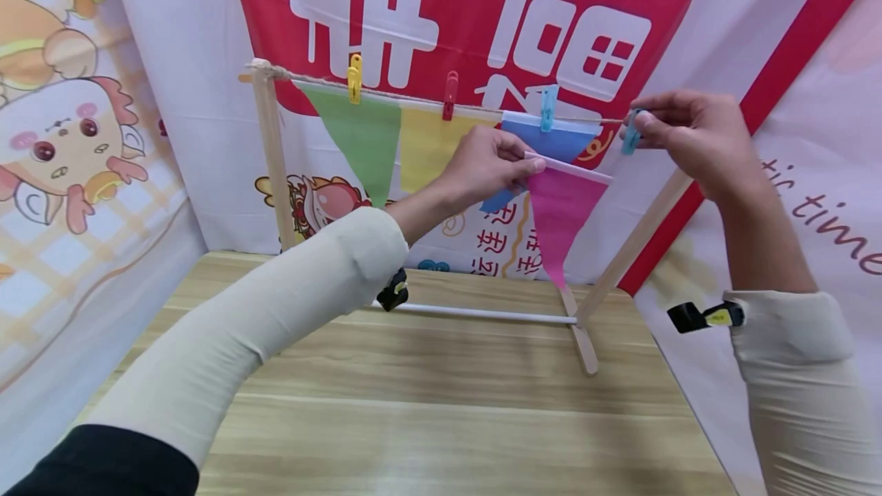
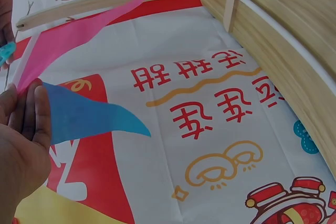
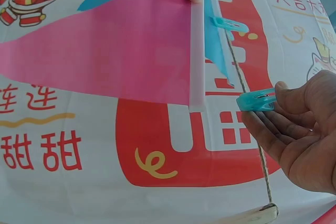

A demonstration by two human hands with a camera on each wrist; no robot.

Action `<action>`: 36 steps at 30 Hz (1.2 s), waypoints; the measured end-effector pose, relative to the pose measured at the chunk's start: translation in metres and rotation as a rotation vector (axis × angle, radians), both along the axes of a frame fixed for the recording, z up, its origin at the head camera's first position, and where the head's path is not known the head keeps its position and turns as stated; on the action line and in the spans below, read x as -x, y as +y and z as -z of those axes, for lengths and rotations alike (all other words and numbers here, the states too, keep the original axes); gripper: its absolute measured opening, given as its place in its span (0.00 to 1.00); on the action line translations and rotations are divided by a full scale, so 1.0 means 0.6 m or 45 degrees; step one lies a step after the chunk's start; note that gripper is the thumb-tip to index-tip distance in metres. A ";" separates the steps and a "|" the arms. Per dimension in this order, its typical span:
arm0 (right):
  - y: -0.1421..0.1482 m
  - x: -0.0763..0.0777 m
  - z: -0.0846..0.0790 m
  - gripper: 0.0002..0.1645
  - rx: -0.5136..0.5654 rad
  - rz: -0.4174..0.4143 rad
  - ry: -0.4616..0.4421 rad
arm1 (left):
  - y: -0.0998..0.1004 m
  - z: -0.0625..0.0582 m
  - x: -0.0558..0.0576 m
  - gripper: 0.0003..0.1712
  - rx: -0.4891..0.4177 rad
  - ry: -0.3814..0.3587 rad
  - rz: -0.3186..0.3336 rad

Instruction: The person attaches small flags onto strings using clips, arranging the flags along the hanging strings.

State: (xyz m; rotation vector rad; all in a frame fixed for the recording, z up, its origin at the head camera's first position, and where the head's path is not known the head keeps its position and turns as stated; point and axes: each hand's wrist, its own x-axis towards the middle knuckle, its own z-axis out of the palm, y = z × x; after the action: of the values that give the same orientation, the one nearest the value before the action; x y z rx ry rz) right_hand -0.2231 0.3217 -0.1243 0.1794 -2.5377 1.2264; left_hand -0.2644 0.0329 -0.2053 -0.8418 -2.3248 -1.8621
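Note:
My left hand pinches a pink pennant by one end of its white top edge, and the cloth hangs point down. Between thumb and fingers, my right hand holds a light blue clothespin beside the twine. A blue pennant hangs partly behind the pink one, with another light blue clothespin at its top. Further left on the twine are a yellow pennant by a red clothespin and a green pennant by a yellow clothespin.
The twine runs between a left wooden post and a right wooden post. A white rod joins the posts low down, above the wooden table. A printed cloth backdrop stands close behind the frame.

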 end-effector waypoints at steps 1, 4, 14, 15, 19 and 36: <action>0.001 0.000 -0.002 0.36 0.008 0.004 0.001 | 0.000 -0.001 0.001 0.13 -0.014 -0.006 0.004; 0.005 0.001 -0.006 0.35 0.031 -0.004 0.002 | 0.001 -0.004 0.006 0.14 -0.044 -0.037 0.021; 0.010 -0.003 -0.014 0.33 0.146 -0.043 0.019 | 0.019 -0.009 0.000 0.15 -0.117 -0.153 0.111; 0.011 -0.003 -0.015 0.33 0.155 -0.046 0.026 | 0.022 -0.009 -0.001 0.16 -0.123 -0.168 0.112; 0.010 -0.002 -0.023 0.32 0.186 -0.045 0.045 | 0.032 -0.014 -0.004 0.16 -0.153 -0.205 0.118; 0.005 0.001 -0.028 0.33 0.214 0.009 0.086 | 0.083 -0.019 -0.002 0.18 -0.253 -0.269 0.047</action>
State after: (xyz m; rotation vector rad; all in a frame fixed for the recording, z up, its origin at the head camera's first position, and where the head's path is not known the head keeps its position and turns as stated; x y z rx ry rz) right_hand -0.2238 0.3246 -0.1075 0.1696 -2.3628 1.3990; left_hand -0.2635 0.0827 -0.1937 -0.7000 -2.1955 -2.2519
